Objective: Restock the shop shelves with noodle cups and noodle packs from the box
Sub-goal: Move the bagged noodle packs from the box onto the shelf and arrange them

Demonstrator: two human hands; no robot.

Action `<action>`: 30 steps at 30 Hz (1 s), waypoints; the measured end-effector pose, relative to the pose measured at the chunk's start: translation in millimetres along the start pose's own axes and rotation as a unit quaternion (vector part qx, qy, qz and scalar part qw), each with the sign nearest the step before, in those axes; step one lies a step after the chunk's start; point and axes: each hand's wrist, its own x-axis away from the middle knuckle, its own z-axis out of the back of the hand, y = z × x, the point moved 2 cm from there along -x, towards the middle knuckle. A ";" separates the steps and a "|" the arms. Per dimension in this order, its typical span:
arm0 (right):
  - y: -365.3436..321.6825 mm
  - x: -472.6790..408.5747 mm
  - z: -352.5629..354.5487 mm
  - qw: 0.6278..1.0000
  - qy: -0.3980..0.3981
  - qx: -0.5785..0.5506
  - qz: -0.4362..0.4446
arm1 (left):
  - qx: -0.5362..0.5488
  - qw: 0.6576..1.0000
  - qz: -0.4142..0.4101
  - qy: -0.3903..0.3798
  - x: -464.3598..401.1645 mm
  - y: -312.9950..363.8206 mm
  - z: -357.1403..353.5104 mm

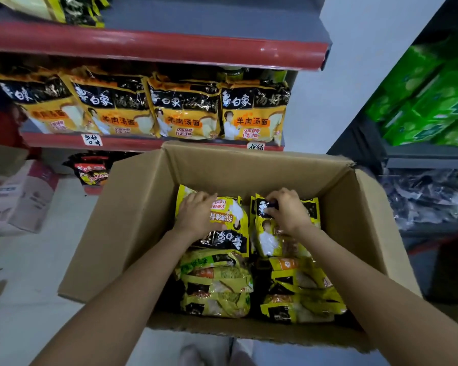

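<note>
In the box [132, 220] | my left hand [196, 215] grips one pack [230, 228], right hand [288, 210] pinches another pack [269, 241] | lifting both for shelving.

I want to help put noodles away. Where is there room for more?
The top shelf is bare right of the dark packs. The middle shelf is full: four orange packs edge to edge. In the box, both hands are on yellow packs; only its far end is bare.

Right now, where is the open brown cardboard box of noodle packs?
In the head view, the open brown cardboard box sits low and centre on the floor, directly below the red-edged shelf of orange noodle packs.
</note>
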 end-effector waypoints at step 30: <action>-92.8 77.0 124.0 0.947 0.285 -0.138 0.060 | -0.016 0.958 -0.134 0.252 54.8 34.4 158.2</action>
